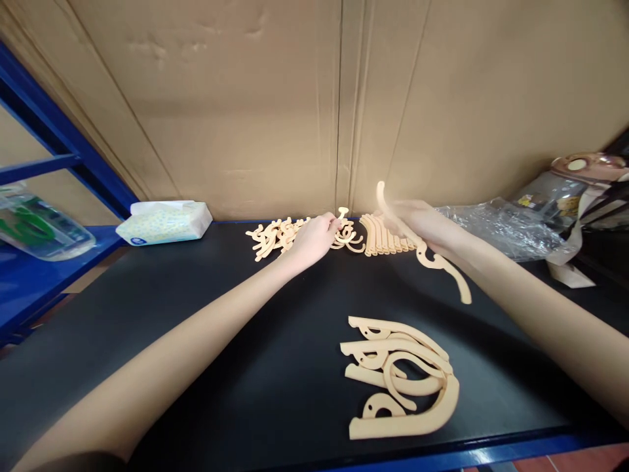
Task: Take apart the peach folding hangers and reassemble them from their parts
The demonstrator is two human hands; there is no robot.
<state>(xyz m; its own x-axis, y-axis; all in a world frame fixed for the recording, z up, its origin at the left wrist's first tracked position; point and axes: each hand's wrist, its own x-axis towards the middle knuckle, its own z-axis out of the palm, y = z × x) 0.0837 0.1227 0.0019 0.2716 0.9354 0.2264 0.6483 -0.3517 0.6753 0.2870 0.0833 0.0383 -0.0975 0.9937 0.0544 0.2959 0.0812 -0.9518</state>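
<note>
My left hand (317,235) reaches to the back of the table, its fingers pinched on a small cream plastic piece (343,212) whose flared end sticks up. Under and beside it lies a pile of curved cream hook pieces (268,241). My right hand (417,219), smeared by motion, grips a long curved cream hanger arm piece (457,278) with a round notched end near its middle; another curved length (386,203) rises past the fingers. Just left of that hand, a row of similar arm pieces (381,239) lies side by side. Several folded plastic hangers (413,429) rest near the front edge.
The black tabletop (246,367) has a blue front edge. A tissue pack (164,223) lies at the back left, beside a blue rack (59,124) holding a clear bottle (44,223). Crumpled clear plastic (496,226) and a strapped drink bottle (550,190) are at right. Cardboard (246,105) stands behind.
</note>
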